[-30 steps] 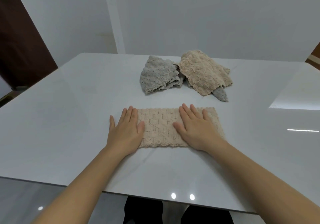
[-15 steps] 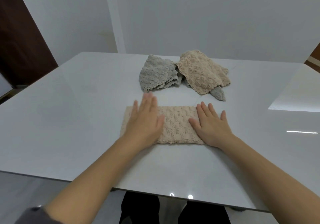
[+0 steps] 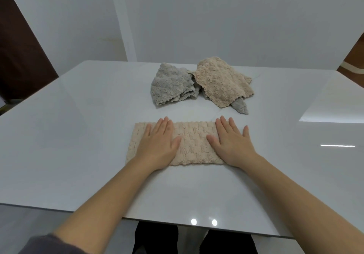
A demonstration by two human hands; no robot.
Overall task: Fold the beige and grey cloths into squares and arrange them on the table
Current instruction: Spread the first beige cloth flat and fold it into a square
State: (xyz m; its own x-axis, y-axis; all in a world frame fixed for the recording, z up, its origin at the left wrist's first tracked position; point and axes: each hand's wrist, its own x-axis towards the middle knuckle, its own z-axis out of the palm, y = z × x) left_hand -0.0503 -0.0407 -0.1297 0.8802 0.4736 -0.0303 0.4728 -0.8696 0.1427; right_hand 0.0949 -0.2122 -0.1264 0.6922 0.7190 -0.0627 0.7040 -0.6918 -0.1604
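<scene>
**Two flat palms on a folded beige cloth**

Both hands lie palm-down on the folded beige cloth point(image 3: 194, 144), a long band set crosswise on the white table point(image 3: 78, 135). The left hand point(image 3: 157, 145) covers the left part of the band, fingers straight and close together, thumb spread toward the middle; a strip of cloth shows beyond its little finger. The right hand point(image 3: 230, 141) rests over the band's right end, fingers straight and slightly fanned, with the little finger reaching past the cloth's edge onto the tabletop. Neither hand grips anything: the fingers are extended and press flat. Between the two thumbs the cloth's woven, brick-like texture is bare.

Beyond the fingertips, apart from the band, sits a loose heap. Ahead of the left hand lies a crumpled grey cloth point(image 3: 171, 84). Ahead of the right hand lies a rumpled beige cloth point(image 3: 222, 80), touching the grey one along its left side. A grey corner point(image 3: 240, 106) pokes out from under the beige one's near edge, closest to the right hand's fingertips; whether it belongs to the same grey cloth cannot be told.

Behind the wrists, the bare forearms run back over the table's near edge, and a dark sleeve point(image 3: 49, 244) shows at the left elbow.
</scene>
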